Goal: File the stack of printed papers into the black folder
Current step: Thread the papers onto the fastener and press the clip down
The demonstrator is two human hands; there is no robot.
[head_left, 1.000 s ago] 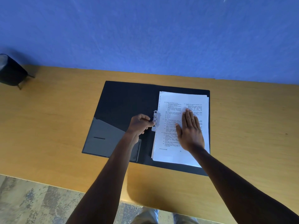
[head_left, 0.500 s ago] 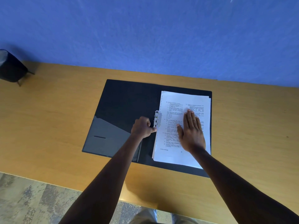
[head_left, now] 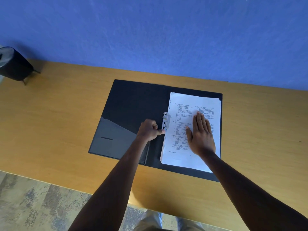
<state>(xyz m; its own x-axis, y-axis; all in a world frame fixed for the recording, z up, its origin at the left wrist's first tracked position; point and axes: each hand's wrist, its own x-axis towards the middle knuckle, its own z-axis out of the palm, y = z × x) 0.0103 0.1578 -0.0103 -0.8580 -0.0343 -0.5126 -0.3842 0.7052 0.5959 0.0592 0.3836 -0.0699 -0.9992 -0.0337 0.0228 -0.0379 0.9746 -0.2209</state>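
The black folder (head_left: 133, 104) lies open on the wooden table. The stack of printed papers (head_left: 183, 144) rests on its right half, left edge against the silver metal clip (head_left: 166, 120) at the spine. My right hand (head_left: 200, 133) lies flat on the top sheet, fingers together and pointing away from me. My left hand (head_left: 150, 130) is a fist on the folder's left half, its thumb pressed against the lower end of the clip. A grey inner pocket (head_left: 115, 137) covers the folder's lower left.
The wooden table (head_left: 58, 114) stands against a blue wall. A black cylindrical object on thin legs (head_left: 15, 65) sits at the table's far left corner. The table's near edge runs in front of me, with patterned floor (head_left: 33, 205) below.
My left hand has slid toward me along the clip, from its upper part to its lower end. The right hand stays flat on the papers.
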